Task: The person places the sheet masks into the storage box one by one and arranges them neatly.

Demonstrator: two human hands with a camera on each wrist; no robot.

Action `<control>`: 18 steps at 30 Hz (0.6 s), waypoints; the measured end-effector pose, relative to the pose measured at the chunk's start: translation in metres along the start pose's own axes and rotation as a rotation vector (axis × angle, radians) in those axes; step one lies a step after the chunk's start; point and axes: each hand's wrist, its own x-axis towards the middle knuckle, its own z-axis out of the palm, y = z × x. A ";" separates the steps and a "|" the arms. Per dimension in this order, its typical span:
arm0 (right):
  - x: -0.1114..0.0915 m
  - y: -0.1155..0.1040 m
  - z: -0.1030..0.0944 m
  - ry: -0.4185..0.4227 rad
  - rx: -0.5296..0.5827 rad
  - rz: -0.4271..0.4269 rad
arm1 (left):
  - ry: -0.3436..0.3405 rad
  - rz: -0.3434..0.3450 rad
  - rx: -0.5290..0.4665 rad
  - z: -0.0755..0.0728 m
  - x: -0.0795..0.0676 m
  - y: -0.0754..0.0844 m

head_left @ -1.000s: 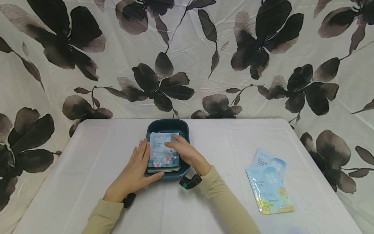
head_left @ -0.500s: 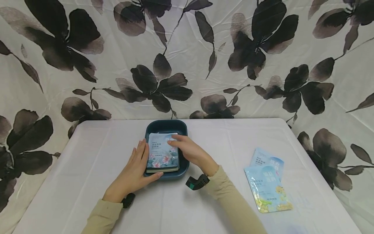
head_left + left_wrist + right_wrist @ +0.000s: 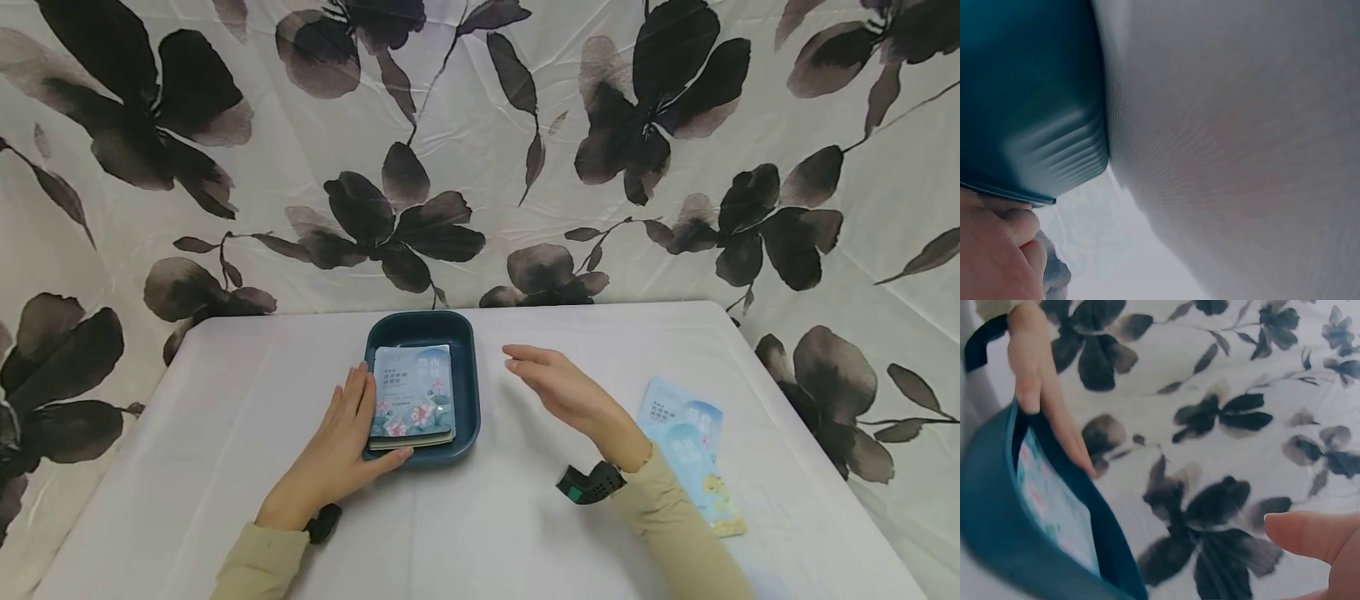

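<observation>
A dark blue tray [image 3: 467,392] stands at the back middle of the table in the head view. Inside it lies a stack of flat foil packets [image 3: 412,387], the top one light blue with pink flowers. My left hand [image 3: 330,450] rests along the tray's left rim, fingers straight and thumb stretched across the near corner. From the left wrist view, the tray's outer wall [image 3: 1029,94] fills the upper left, with fingers at its rim. To the right of the tray, my right hand [image 3: 573,400] hovers over the table with fingers extended, holding nothing.
Two more light blue packets, one [image 3: 663,404] partly under another with yellow flowers [image 3: 708,487], lie at the table's right, partly hidden by the right forearm. A white cloth with dark flowers [image 3: 420,225] hangs behind the table's back edge.
My right hand has let go of the packet stack and moved right, out of the tray. My left hand keeps its place at the tray's left rim. The head view has shifted slightly.
</observation>
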 end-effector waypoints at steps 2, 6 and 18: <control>-0.011 0.001 -0.013 0.013 -0.005 -0.002 | 0.000 -0.004 0.005 0.001 0.000 0.000; -0.036 0.004 -0.039 0.054 -0.027 -0.013 | 0.000 -0.003 0.008 0.001 0.000 -0.001; -0.102 0.033 -0.106 0.207 0.041 -0.038 | 0.009 -0.001 -0.005 0.002 0.001 -0.002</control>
